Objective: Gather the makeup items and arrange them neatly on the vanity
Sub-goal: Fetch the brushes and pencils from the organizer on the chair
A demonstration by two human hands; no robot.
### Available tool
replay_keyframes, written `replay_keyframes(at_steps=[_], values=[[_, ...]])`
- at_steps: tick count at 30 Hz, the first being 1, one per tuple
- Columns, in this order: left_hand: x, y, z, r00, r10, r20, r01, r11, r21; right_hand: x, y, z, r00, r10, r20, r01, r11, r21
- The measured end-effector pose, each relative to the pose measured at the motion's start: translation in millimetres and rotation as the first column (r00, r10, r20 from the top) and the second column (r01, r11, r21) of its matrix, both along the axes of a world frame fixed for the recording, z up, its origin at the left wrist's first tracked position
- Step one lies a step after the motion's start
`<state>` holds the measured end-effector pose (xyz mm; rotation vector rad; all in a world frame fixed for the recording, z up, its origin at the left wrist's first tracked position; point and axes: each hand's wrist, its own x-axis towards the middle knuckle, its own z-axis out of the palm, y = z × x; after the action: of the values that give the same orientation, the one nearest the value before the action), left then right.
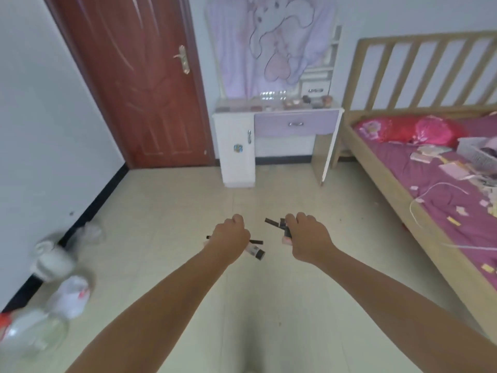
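- Left hand (230, 238) grips a small tube (255, 251) and a dark pencil (256, 241).
- Right hand (306, 238) clutches dark makeup sticks (272, 222).
- Vanity (295, 122) stands well beyond both.

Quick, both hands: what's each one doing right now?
Left hand: closed on a thin black pencil and a pale black-capped tube.
Right hand: closed on several slim black sticks.

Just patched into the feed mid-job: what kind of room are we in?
Most likely a bedroom: a wooden-framed bed with purple sheets on the right, a white and lilac vanity against the far wall, and a red-brown door beside it.
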<state>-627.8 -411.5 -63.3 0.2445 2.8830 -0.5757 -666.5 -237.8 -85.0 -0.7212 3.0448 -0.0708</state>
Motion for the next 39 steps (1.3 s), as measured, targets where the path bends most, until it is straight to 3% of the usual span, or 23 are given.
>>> replay_keyframes(at_steps=[10, 16, 26, 39], values=[[-316.7, -25.0, 35.3, 0.994, -0.086, -0.072, 0.082, 0.995, -0.063, -278.9, -19.4, 39.6, 0.982, -0.185, -0.026, 0.183, 0.981, -0.068], [-516.1, -22.5, 46.1, 0.994, -0.061, -0.088, 0.052, 0.994, -0.101, -479.3, -14.6, 41.0, 0.984, -0.173, -0.038, 0.167, 0.979, -0.115], [-791.1, -40.6, 67.5, 0.997, 0.035, -0.072, -0.039, 0.998, -0.048, -770.4, -42.8, 67.2, 0.991, -0.099, -0.086, 0.089, 0.990, -0.113], [-1155.2, -110.2, 59.7, 0.994, 0.067, -0.082, -0.058, 0.993, 0.098, -1128.4, -97.1, 38.7, 0.981, -0.177, -0.084, 0.170, 0.982, -0.085]])
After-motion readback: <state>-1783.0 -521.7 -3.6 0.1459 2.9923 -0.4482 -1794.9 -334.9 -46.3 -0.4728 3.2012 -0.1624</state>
